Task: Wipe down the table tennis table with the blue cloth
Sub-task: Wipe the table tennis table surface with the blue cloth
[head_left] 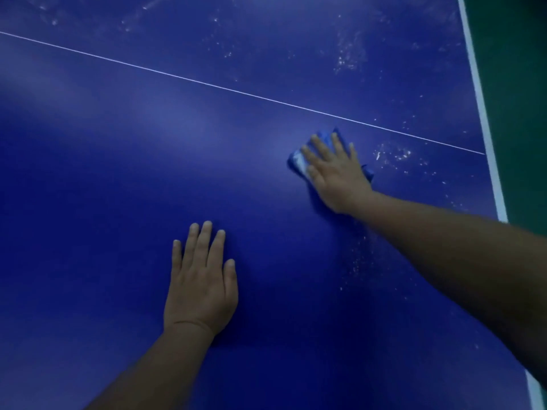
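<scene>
Blue table point(118, 187) bears cloth point(299, 161), white specks point(396, 156)

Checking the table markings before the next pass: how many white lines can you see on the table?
2: a thin white line crossing the table diagonally above both hands, and a wider white edge line down the right side. Others may lie outside the view.

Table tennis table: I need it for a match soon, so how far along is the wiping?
Done: the table left of the hands looks clean. In hand: the right hand presses the blue cloth. Left: white specks beside it and beyond the white line.
</scene>
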Available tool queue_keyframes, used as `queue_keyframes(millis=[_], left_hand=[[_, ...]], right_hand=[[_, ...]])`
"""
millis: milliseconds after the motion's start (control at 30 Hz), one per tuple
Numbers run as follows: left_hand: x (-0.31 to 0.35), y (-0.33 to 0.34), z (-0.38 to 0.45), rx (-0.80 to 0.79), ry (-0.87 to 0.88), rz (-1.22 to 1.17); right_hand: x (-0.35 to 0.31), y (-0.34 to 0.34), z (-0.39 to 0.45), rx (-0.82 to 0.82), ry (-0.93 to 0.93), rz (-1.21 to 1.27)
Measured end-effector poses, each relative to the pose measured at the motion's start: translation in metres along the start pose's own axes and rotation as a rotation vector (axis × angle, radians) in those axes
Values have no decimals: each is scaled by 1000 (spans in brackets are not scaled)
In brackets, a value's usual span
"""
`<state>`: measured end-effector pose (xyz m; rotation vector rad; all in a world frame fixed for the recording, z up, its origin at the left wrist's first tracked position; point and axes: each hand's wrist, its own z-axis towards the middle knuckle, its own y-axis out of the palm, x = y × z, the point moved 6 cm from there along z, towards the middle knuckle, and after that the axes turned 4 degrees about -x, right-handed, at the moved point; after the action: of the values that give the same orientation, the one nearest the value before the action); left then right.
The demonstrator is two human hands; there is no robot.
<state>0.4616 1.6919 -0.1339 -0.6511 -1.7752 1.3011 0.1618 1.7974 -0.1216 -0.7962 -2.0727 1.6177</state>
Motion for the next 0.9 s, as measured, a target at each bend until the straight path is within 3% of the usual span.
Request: queue_keyframes(millis=[133,200,267,333,400,433,533,600,667,700,800,900], left_hand=[[-2,3,3,-26,-17,-6],[-4,4,4,-35,-16,11],[-7,4,4,-40,-13,32],[-7,3,4,-36,-10,50],[-6,3,5,-42,-9,51],[-5,3,5,-41,-8,45],[-3,2,5,-37,-7,39],[-1,1,6,-42,-6,32],[0,1,6,-49,-9,35],[0,1,6,-57,-13,40],[-2,3,7,-69,-12,50],[-2,3,7,-75,-19,59]], right_hand=[[55,-11,40,56,358,67],[44,-12,48,72,512,79],[-4,-14,54,126,409,58],[-56,-11,57,136,147,53],[-60,-10,56,63,14,66],[-34,-10,56,59,41,40],[97,-7,29,106,498,-26],[185,-5,-17,117,881,106],[223,-1,-49,74,1121,259],[221,0,-48,70,1152,286],[151,-7,-11,134,925,184],[33,-5,23,160,444,45]])
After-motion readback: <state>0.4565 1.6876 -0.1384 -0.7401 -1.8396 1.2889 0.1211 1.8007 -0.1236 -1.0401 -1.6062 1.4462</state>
